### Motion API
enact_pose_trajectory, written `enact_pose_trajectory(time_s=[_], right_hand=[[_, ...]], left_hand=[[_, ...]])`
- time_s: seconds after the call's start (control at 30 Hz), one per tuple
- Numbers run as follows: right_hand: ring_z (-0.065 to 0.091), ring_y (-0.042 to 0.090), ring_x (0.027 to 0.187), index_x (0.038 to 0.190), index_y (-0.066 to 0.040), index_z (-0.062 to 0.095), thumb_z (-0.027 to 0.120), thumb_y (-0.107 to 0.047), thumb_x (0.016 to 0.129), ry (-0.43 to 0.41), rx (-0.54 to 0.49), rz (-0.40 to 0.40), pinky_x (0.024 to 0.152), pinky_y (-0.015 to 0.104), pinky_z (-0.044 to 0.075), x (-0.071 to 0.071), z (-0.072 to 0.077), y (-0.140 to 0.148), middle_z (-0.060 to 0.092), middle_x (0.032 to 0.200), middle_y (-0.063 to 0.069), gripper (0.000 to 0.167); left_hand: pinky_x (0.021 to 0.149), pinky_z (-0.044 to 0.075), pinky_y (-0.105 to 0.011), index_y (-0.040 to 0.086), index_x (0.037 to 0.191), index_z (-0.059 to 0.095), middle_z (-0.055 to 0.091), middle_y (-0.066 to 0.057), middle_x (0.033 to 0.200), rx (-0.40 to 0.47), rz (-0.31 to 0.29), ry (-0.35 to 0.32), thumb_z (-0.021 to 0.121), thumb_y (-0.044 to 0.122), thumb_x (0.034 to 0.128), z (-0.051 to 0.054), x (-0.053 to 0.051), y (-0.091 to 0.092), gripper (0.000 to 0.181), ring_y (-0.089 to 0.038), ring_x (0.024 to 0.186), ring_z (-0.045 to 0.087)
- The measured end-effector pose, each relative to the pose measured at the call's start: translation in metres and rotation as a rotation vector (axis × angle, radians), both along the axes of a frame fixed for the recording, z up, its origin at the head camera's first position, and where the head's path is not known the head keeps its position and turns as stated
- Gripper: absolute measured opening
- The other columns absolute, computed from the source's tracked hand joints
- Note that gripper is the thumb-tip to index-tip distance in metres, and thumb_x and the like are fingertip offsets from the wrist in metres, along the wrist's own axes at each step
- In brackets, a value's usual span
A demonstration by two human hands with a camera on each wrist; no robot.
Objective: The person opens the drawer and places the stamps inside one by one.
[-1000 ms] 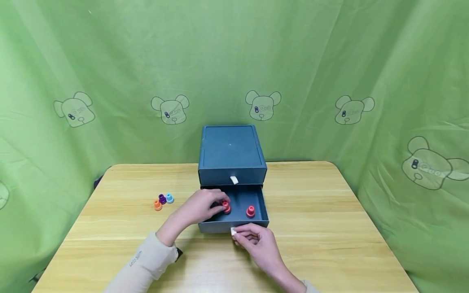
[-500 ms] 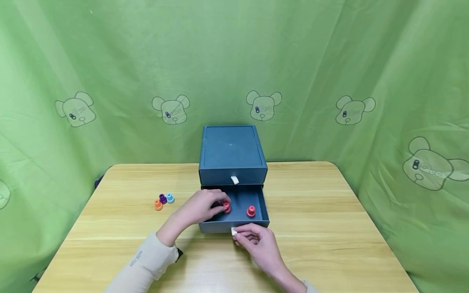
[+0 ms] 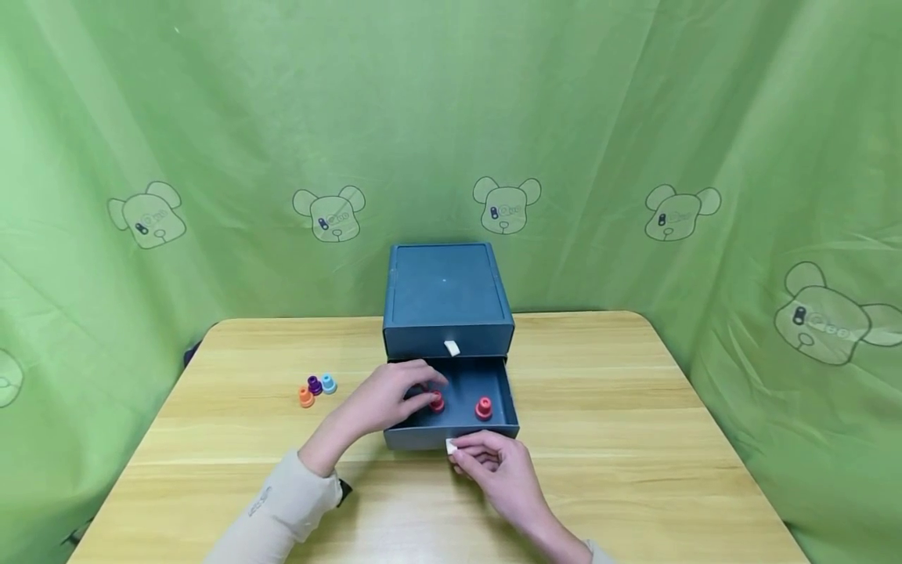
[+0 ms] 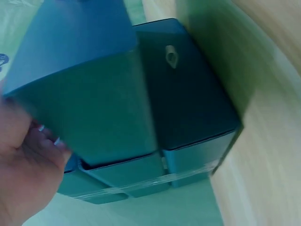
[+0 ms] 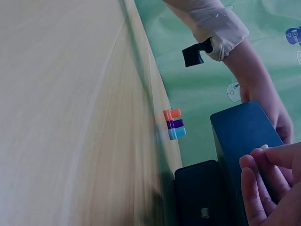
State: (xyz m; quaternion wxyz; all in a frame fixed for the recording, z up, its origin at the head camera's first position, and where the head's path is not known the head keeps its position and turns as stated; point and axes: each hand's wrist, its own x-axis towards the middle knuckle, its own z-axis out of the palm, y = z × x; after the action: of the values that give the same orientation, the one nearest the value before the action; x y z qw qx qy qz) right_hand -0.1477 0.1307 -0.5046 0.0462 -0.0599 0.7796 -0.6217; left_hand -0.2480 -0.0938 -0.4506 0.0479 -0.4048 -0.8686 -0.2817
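Observation:
The lower drawer of a blue two-drawer box is pulled out. My right hand pinches its white pull tab between thumb and fingers. Inside the drawer my left hand reaches over the left side, thumb and fingertips spread around a small red cone-shaped piece with a flared base. That piece stands on the drawer floor, partly hidden by the thumb. Another red piece stands to its right. The left wrist view shows my left hand beside the drawer, its fingertips hidden.
Left of the box, an orange piece, a purple piece and a light blue piece stand close together on the wooden table. The upper drawer is closed. A green curtain hangs behind.
My left fingertips have spread and lifted slightly away from the red piece they were around. My right hand stays at the tab, and the drawer has not visibly moved.

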Motion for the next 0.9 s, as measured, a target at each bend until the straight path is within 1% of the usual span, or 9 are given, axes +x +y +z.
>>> enact_pose_trajectory(time_s=[0.1, 0.17, 0.27, 0.37, 0.47, 0.57, 0.67, 0.73, 0.9], right_hand=[[0.077, 0.032, 0.089, 0.108, -0.013, 0.079, 0.078, -0.021, 0.093, 0.0, 0.001, 0.007, 0.076, 0.036, 0.063, 0.0, 0.0, 0.001, 0.08, 0.097, 0.013, 0.018], [0.077, 0.032, 0.089, 0.108, -0.013, 0.079, 0.078, -0.021, 0.093, -0.002, -0.002, 0.008, 0.077, 0.038, 0.063, 0.0, 0.001, 0.001, 0.08, 0.097, 0.013, 0.017], [0.077, 0.033, 0.089, 0.108, -0.012, 0.079, 0.078, -0.019, 0.093, -0.002, -0.009, 0.005, 0.077, 0.039, 0.064, 0.0, 0.001, 0.0, 0.079, 0.097, 0.014, 0.017], [0.077, 0.032, 0.088, 0.107, -0.012, 0.079, 0.079, -0.018, 0.092, 0.002, -0.014, -0.002, 0.076, 0.038, 0.064, 0.0, 0.001, 0.0, 0.079, 0.097, 0.015, 0.016], [0.077, 0.032, 0.087, 0.107, -0.012, 0.079, 0.079, -0.017, 0.092, 0.003, -0.017, -0.006, 0.076, 0.037, 0.063, 0.0, 0.001, 0.0, 0.079, 0.097, 0.015, 0.016], [0.077, 0.033, 0.087, 0.107, -0.011, 0.079, 0.079, -0.016, 0.092, 0.003, -0.017, -0.012, 0.076, 0.037, 0.063, 0.001, 0.001, 0.0, 0.079, 0.097, 0.015, 0.016], [0.077, 0.032, 0.087, 0.107, -0.012, 0.079, 0.079, -0.016, 0.092, 0.001, -0.015, -0.014, 0.076, 0.037, 0.063, 0.001, 0.001, 0.0, 0.079, 0.096, 0.014, 0.015], [0.077, 0.031, 0.086, 0.107, -0.011, 0.079, 0.079, -0.016, 0.092, 0.002, -0.012, -0.014, 0.076, 0.037, 0.063, 0.001, 0.001, 0.0, 0.079, 0.096, 0.014, 0.016], [0.078, 0.024, 0.084, 0.107, -0.012, 0.079, 0.079, -0.016, 0.092, 0.008, -0.007, -0.013, 0.076, 0.038, 0.063, 0.0, 0.002, -0.001, 0.08, 0.094, 0.009, 0.015]], left_hand=[[0.089, 0.059, -0.032, 0.015, 0.121, 0.074, 0.074, -0.002, 0.114, 0.073, -0.041, 0.021, 0.07, 0.016, 0.0994, 0.01, 0.003, -0.002, 0.022, -0.012, 0.101, 0.07], [0.089, 0.059, -0.031, 0.016, 0.121, 0.074, 0.074, -0.002, 0.115, 0.128, -0.068, 0.063, 0.071, 0.015, 0.0984, 0.02, 0.005, -0.004, 0.023, -0.012, 0.1, 0.069], [0.089, 0.058, -0.03, 0.017, 0.121, 0.075, 0.074, 0.001, 0.115, 0.208, -0.09, 0.168, 0.073, 0.013, 0.0968, 0.034, 0.005, -0.006, 0.024, -0.013, 0.103, 0.068], [0.093, 0.057, -0.031, 0.016, 0.121, 0.075, 0.074, 0.002, 0.117, 0.274, -0.085, 0.256, 0.074, 0.011, 0.0955, 0.044, 0.002, -0.01, 0.026, -0.014, 0.108, 0.066], [0.099, 0.054, -0.035, 0.014, 0.122, 0.075, 0.073, 0.0, 0.122, 0.316, -0.035, 0.298, 0.075, 0.011, 0.0944, 0.05, -0.003, -0.016, 0.027, -0.017, 0.115, 0.064], [0.104, 0.051, -0.038, 0.013, 0.123, 0.074, 0.071, -0.001, 0.127, 0.343, 0.042, 0.293, 0.076, 0.012, 0.0939, 0.051, -0.011, -0.021, 0.029, -0.02, 0.12, 0.061], [0.106, 0.049, -0.042, 0.013, 0.124, 0.074, 0.07, -0.002, 0.13, 0.364, 0.109, 0.275, 0.077, 0.013, 0.0935, 0.049, -0.018, -0.026, 0.031, -0.022, 0.123, 0.059], [0.108, 0.048, -0.045, 0.013, 0.125, 0.073, 0.069, -0.003, 0.131, 0.37, 0.143, 0.263, 0.077, 0.014, 0.0933, 0.046, -0.023, -0.029, 0.032, -0.024, 0.127, 0.058], [0.114, 0.043, -0.051, 0.016, 0.13, 0.071, 0.066, -0.005, 0.138, 0.361, 0.222, 0.22, 0.077, 0.02, 0.0942, 0.038, -0.032, -0.034, 0.037, -0.027, 0.136, 0.054]])
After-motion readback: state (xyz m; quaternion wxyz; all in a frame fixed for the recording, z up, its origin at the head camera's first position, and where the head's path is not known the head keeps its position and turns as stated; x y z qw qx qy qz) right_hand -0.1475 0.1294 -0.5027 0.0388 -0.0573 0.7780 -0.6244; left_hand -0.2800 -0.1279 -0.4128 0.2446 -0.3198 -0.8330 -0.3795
